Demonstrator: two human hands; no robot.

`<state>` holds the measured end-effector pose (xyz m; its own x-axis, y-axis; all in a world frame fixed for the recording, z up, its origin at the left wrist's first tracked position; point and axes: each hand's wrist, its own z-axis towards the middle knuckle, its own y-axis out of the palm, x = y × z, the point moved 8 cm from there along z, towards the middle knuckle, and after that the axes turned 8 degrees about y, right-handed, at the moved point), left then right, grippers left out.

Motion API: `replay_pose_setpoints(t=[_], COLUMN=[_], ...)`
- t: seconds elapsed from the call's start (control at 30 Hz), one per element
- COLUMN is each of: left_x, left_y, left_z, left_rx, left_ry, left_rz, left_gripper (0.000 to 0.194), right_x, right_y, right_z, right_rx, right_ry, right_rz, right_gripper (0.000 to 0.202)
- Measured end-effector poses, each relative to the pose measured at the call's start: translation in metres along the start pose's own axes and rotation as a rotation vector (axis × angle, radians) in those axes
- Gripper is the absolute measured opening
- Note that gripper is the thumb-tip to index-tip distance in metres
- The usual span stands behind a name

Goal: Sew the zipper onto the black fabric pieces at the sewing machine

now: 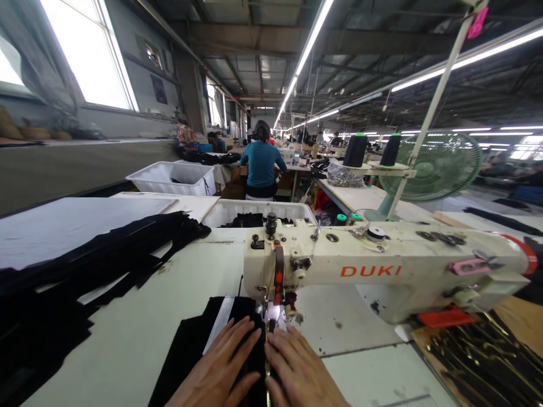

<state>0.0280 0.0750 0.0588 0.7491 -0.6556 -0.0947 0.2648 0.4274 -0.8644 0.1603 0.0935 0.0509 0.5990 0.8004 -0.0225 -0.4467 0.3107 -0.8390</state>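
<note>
My left hand [224, 364] lies flat on a black fabric piece [186, 345], its fingers stretched toward the needle area. A white strip [220, 322] runs along that fabric, partly under my left fingertips. My right hand [299, 364] rests flat beside it, fingers extended along a black zipper with gold teeth [268, 367]. This zipper lies between the two hands and leads up to the presser foot of the sewing machine [318, 265]. A small lamp lights the stitching spot. How the zipper's edge meets the fabric is hidden by my fingers.
Stacked black fabric pieces [85, 294] cover the table's left side. Several gold-toothed zippers [487, 356] lie at the lower right. Behind the machine stand a white bin [212, 215], thread cones [355, 151] and a green fan [436, 167]. Farther ahead sits a person in blue [261, 164].
</note>
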Motion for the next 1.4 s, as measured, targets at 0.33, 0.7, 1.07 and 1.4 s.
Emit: replay_pose_setpoints(t=[0.33,0.7,1.07,1.4], left_x=[0.007,0.011,0.012,0.002], left_y=[-0.006,-0.003,-0.012,-0.005], left_z=[0.008,0.013,0.023,0.02], left_rx=[0.017,-0.025,-0.03,-0.034], left_ry=[0.038,0.143,0.152,0.076], left_rz=[0.058,0.222,0.283,0.132], left_gripper=[0.053,0.05,0.053,0.052], right_x=[-0.002,0.001,0.023,0.026], right_y=[0.001,0.013,0.004,0.001], right_z=[-0.001,-0.007,0.018,0.021], right_rx=[0.137,0.14,-0.116,0.08], right_ry=[-0.008,0.005,0.12,0.033], right_rz=[-0.065,-0.01,0.104,0.035], right_gripper=[0.029,0.037,0.04,0.03])
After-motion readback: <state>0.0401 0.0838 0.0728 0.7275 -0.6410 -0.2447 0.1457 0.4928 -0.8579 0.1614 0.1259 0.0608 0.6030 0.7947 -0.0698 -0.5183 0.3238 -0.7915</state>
